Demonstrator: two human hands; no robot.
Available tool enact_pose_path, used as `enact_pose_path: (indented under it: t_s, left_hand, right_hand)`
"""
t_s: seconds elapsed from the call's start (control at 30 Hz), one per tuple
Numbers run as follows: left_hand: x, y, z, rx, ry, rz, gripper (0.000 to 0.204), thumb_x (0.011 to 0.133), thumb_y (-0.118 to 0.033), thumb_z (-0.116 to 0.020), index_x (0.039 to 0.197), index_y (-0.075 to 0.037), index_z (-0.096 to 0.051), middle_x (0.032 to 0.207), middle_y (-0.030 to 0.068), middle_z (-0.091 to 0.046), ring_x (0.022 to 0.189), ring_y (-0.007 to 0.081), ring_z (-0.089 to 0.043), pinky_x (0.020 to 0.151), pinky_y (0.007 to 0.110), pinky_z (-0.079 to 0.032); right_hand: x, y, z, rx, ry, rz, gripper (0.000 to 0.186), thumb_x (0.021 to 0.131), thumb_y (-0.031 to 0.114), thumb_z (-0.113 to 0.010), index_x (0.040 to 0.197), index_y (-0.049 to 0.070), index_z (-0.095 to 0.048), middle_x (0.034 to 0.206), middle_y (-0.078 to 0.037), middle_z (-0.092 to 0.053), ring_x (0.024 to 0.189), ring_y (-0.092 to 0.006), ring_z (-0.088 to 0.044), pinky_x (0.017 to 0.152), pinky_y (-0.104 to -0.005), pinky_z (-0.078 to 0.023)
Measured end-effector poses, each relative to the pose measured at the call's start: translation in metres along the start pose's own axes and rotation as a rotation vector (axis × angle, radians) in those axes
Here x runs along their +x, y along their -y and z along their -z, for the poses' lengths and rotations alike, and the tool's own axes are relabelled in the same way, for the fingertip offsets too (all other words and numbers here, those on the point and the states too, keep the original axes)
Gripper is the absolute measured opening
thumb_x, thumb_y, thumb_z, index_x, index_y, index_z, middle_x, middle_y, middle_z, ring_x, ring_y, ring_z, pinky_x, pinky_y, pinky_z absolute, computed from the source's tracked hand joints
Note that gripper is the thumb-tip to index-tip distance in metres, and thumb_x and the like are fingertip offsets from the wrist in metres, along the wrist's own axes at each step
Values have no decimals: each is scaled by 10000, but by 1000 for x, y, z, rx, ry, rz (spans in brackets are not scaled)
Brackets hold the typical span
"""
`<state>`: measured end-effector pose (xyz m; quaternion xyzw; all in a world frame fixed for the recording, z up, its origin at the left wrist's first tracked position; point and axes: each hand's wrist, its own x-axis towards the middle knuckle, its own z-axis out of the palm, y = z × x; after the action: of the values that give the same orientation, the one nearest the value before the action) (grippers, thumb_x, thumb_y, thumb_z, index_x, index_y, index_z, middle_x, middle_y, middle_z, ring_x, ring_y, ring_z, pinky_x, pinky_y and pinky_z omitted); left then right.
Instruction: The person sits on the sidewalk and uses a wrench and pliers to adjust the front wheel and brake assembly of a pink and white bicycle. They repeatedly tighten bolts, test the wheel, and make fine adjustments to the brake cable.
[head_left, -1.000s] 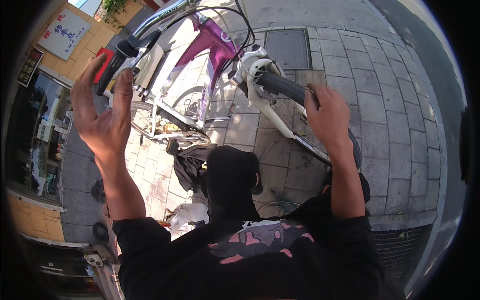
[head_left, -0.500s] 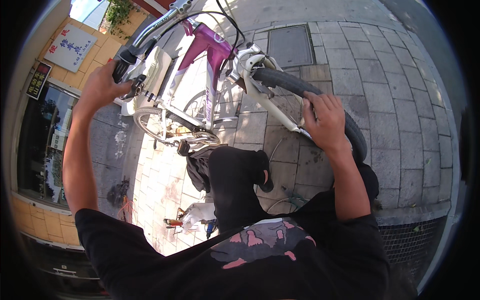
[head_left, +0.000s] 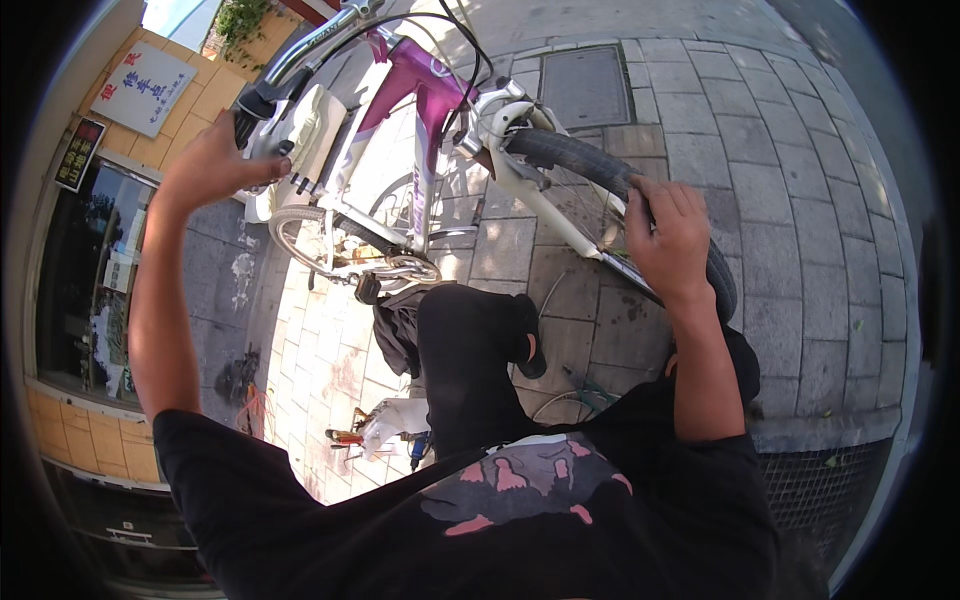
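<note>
A purple and white bicycle frame point(head_left: 410, 80) stands before me with its handlebar point(head_left: 315, 48) at the upper left. My left hand point(head_left: 205, 165) is closed around the black handlebar grip point(head_left: 243, 127), its thumb stretched across by the brake lever. At the right, my right hand point(head_left: 672, 240) rests over the front tyre point(head_left: 575, 158), fingers bent onto the tread; its fingertips are partly hidden. The white fork point(head_left: 535, 200) runs down to the wheel's hub, left of that hand. Farther back are the rear wheel point(head_left: 283, 240) and a pedal point(head_left: 368, 288).
Screwdriver-like tools point(head_left: 346, 437), a white bag point(head_left: 395, 422) and a blue tool point(head_left: 418, 450) lie on the paving beside my knee point(head_left: 465, 330). A metal cover point(head_left: 586, 86) is set in the pavement ahead. A shopfront window point(head_left: 85, 290) stands left; a grating point(head_left: 820, 495) lies right.
My right hand has shifted slightly to the right along the front tyre. My left hand stays at the grip, its thumb a little farther across. The bicycle has hardly moved.
</note>
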<state>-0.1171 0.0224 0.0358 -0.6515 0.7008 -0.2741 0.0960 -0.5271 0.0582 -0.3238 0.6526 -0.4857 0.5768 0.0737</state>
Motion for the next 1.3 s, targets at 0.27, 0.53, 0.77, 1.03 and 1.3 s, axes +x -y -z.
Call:
enact_pose_path:
  t_s: [0.27,0.53,0.77,1.03,1.3]
  left_hand:
    - [7,6,7,-23,89,59,840,767,-664,-860,1116,74,-660,966,261,-741,982,346,-767,831,440,-599]
    - [19,10,-6,-153,170,76,1083,756,-674,-885,1399,131,-550,1208,279,-710,1156,381,-706,1005,437,-556]
    - [11,7,-3,9,-6,37,705,805,-515,-794,1171,75,-670,1001,302,-740,951,411,-752,884,496,-580]
    - [38,5,5,12,156,0,1256,755,-1075,-450,1357,2,-685,1005,198,-738,1054,373,-756,897,488,-573]
    - [28,0,23,40,51,-42,837,816,-610,-772,1270,87,-672,1019,247,-741,903,334,-753,832,420,-584]
  right_hand:
    - [1,-14,10,-189,104,-156,361,919,290,-811,1189,54,-766,1135,-123,-716,1087,-339,-654,966,-484,-472]
    - [5,-24,33,-195,374,-192,539,855,370,-860,1293,82,-732,1150,-122,-720,1107,-352,-660,1000,-477,-468]
    - [-1,-30,30,-299,426,-284,585,871,405,-844,1336,72,-723,1196,-136,-729,1125,-350,-670,1022,-486,-466]
    - [-14,-52,4,-468,232,-289,617,946,459,-788,1426,87,-676,1340,-158,-697,1287,-371,-615,1137,-519,-397]
    - [-14,-52,2,-448,255,-344,629,960,465,-772,1452,90,-657,1370,-178,-680,1311,-379,-603,1155,-528,-382]
